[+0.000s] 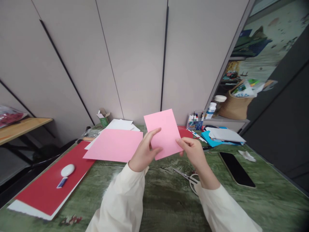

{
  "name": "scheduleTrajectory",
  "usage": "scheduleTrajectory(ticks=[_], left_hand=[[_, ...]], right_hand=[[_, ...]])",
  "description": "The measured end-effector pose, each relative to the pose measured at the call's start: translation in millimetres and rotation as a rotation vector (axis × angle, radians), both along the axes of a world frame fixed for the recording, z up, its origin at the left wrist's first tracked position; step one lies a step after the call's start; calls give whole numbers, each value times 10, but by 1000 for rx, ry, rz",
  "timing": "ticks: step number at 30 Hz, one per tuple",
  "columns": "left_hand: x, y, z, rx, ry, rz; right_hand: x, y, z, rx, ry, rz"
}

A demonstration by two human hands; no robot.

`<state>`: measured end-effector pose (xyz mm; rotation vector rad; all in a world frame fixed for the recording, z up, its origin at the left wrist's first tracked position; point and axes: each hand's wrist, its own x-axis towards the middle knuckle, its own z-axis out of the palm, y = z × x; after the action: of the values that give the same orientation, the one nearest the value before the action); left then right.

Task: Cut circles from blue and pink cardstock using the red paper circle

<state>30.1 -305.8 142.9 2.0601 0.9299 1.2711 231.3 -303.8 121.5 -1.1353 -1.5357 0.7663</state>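
Note:
A small pink paper card (164,130) is held up above the green table (169,199), tilted slightly to the left. My left hand (144,151) pinches its lower left edge, thumb in front. My right hand (193,151) pinches its lower right edge. Both wear cream sleeves. A larger pink sheet (113,145) lies flat on the table just left of my left hand.
White-handled scissors (189,178) lie under my right wrist. A black phone (236,169) lies to the right. Red sheet (48,183) with a white tape dispenser (66,172) at left. White papers (120,125), blue papers (217,135), a pen holder (195,122) and a woven basket (235,104) sit at the back.

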Motion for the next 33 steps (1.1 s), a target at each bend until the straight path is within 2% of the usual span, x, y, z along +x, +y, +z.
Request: scheduleTrajectory(ticks=[3,7,9,15,20,24,27,30,33], left_hand=[[2,1,2,-8,-7,7],[5,12,-25,-51,-69,-3],[3,21,-40,-86,-108,-28],[-24,51,-48,-184,-145,-108],[-27,61,-57,-203,-178,-105],[-18,58,-62,-211,-187,-81],[-16,66,-64,-225,-223,-92],[-20,74,-65,-243,-269,-120],[-24,72,-60,-246,-308,-126]], right_hand=[[0,-22,35,-3,-6,-11],[6,-9,13,-83,125,219],[5,1,-27,-142,175,282],[1,8,-78,-119,100,155],[0,-12,5,14,-150,65],[32,-5,-14,-58,-94,166],[57,-10,-41,-46,-35,237],[61,-33,-20,-5,-78,209],[55,-56,25,90,-238,139]])
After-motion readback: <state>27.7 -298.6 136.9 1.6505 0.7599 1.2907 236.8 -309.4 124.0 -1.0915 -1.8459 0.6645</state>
